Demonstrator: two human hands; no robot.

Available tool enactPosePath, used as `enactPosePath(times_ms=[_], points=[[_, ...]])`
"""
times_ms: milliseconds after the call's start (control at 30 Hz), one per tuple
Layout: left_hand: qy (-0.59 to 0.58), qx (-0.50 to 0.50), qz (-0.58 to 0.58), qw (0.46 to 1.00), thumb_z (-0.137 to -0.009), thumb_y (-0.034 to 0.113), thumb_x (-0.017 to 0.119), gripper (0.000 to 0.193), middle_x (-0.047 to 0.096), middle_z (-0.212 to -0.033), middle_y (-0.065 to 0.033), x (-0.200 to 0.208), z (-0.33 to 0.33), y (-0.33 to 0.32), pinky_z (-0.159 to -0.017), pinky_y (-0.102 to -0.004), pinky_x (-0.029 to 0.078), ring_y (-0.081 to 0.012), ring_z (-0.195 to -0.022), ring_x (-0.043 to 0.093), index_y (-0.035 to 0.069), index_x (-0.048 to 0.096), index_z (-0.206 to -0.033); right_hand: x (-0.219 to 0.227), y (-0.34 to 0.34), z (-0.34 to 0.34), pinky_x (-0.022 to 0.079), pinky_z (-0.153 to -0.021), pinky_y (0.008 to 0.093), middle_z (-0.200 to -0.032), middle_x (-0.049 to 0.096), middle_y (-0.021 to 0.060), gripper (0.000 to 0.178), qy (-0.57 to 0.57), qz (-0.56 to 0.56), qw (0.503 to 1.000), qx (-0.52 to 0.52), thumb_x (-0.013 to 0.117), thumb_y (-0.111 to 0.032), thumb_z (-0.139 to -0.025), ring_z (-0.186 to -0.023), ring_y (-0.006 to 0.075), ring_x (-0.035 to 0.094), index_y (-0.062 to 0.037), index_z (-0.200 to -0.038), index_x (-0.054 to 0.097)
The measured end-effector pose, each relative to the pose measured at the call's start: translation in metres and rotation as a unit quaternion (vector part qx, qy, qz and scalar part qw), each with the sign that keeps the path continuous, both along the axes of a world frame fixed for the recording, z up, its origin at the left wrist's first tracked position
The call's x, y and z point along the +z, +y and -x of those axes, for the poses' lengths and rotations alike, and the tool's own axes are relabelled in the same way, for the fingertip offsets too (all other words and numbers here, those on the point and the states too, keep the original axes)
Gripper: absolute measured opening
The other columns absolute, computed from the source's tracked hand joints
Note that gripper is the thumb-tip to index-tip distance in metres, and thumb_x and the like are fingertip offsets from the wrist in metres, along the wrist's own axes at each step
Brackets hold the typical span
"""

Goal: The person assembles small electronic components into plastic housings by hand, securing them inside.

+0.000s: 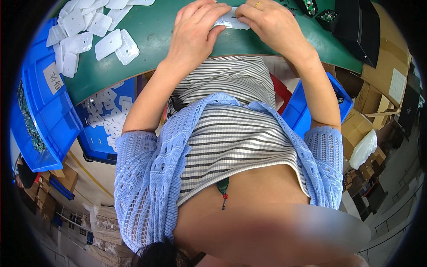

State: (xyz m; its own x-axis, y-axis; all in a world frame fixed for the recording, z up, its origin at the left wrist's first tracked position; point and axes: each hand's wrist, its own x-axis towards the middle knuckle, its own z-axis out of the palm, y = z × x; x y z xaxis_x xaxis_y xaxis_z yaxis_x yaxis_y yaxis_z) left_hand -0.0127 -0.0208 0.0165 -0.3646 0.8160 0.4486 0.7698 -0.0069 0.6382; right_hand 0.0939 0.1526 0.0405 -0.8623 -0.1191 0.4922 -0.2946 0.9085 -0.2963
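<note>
Green tabletop (153,60) is stretching across the top of the head view, with loose white covers (108,44) lying at its left and a black box (356,31) standing at its right. Between the hands, near the table's front edge, one cover (232,21) is lying crosswise, its long axis running roughly left to right, its ends partly hidden. The left hand (195,29) is pinching its left end; the right hand (270,24), fingers bent, is gripping its right end.

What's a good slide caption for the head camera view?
Left hand and right hand hold a white plastic piece at a green table, similar pieces heaped to the left.
</note>
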Motion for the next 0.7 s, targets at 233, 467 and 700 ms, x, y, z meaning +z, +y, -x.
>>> enactPosePath(times_ms=[233,467,700], points=[[-0.001,0.003,0.007,1.000,-0.070,-0.001,0.068,0.044,0.061,-0.112,-0.0152,0.001,-0.001,-0.001,-0.097,-0.0448,0.041,-0.0346,-0.113,0.053,0.001,0.059,-0.113,0.009,-0.006,-0.006,0.047,-0.068,0.0386,-0.075,0.058,0.0104,0.009,-0.136,-0.056,0.988,-0.042,0.062,-0.010,-0.077,-0.073,0.0279,0.058,-0.0040,-0.081,0.057],[0.003,-0.005,0.004,1.000,-0.070,-0.001,0.068,0.044,0.061,-0.112,-0.0151,0.002,0.000,0.001,-0.096,-0.0448,0.041,-0.0349,-0.113,0.053,0.002,0.059,-0.112,0.010,-0.004,-0.001,0.048,-0.068,0.0388,-0.075,0.059,0.0117,0.008,-0.079,-0.051,0.995,-0.023,0.060,-0.011,-0.077,-0.073,0.0290,0.059,-0.0037,-0.080,0.056],[0.006,0.000,0.003,1.000,-0.071,-0.001,0.067,0.040,0.060,-0.112,-0.0150,0.001,0.001,0.000,-0.096,-0.0447,0.041,-0.0352,-0.113,0.053,0.002,0.059,-0.110,0.025,-0.006,0.009,0.050,-0.070,0.0388,-0.074,0.061,0.0131,0.010,-0.163,-0.100,0.981,-0.012,0.055,-0.010,-0.078,-0.074,0.0302,0.063,-0.0021,-0.083,0.058]])
